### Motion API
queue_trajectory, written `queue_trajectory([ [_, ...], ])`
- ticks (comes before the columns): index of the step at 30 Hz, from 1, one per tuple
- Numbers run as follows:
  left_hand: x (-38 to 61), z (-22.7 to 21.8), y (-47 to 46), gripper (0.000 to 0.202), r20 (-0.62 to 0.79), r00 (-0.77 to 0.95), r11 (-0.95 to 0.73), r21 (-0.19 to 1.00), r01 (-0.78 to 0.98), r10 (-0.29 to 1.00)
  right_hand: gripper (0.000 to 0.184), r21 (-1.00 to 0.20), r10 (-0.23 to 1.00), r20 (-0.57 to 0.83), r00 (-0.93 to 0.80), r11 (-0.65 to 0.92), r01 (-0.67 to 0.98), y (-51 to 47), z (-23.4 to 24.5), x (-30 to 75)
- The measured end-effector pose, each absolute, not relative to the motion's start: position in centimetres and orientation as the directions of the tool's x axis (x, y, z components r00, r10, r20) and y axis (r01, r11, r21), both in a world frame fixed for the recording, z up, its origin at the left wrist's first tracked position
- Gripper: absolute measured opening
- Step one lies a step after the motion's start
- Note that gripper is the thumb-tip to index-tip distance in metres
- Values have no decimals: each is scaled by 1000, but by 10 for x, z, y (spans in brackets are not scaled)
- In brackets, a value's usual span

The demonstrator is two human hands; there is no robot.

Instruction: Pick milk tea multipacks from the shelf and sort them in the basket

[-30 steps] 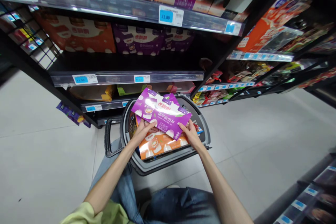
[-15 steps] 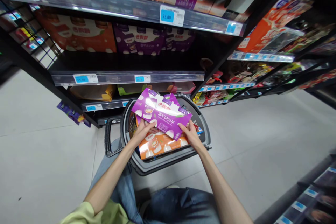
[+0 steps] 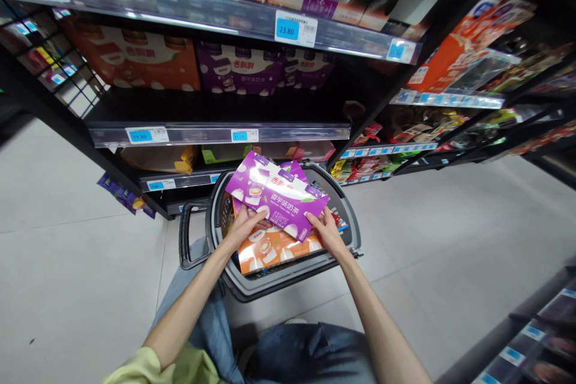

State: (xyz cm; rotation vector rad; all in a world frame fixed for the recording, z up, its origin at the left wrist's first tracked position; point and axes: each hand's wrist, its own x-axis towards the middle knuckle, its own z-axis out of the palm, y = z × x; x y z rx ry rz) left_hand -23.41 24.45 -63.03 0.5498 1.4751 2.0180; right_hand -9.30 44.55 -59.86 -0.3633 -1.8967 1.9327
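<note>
Two hands (image 3: 244, 226), forearms (image 3: 193, 295) angled inward, grip a slanted purple carton (image 3: 279, 197) over the basket (image 3: 254, 285).

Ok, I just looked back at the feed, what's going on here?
Someone holds a purple pack face up over the basket, the left grip on its near edge and the right grip at its near right corner. An orange pack lies in the basket, partly covered by the purple one; whether the two touch is hard to tell. More packs stand on the shelf ahead.
</note>
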Motion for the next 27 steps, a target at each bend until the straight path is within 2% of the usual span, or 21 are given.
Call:
queue_trajectory([
  [12, -234, -631, 245, 66, -7, -749, -251, 940, -231, 663, 57, -997, 471, 66, -879, -11, -81, 444, -597, -93],
  [16, -238, -633, 246, 71, -41, -736, -281, 909, -309, 676, 60, -996, 471, 64, -880, -19, -83, 445, -599, -94],
  [21, -245, -639, 248, 88, -76, -696, -290, 873, -392, 714, 57, -997, 474, 53, -879, -22, -72, 444, -597, -93],
  [27, -244, -641, 248, 90, -135, -710, -278, 858, -433, 691, 59, -998, 474, 39, -880, -29, -60, 439, -593, -92],
])
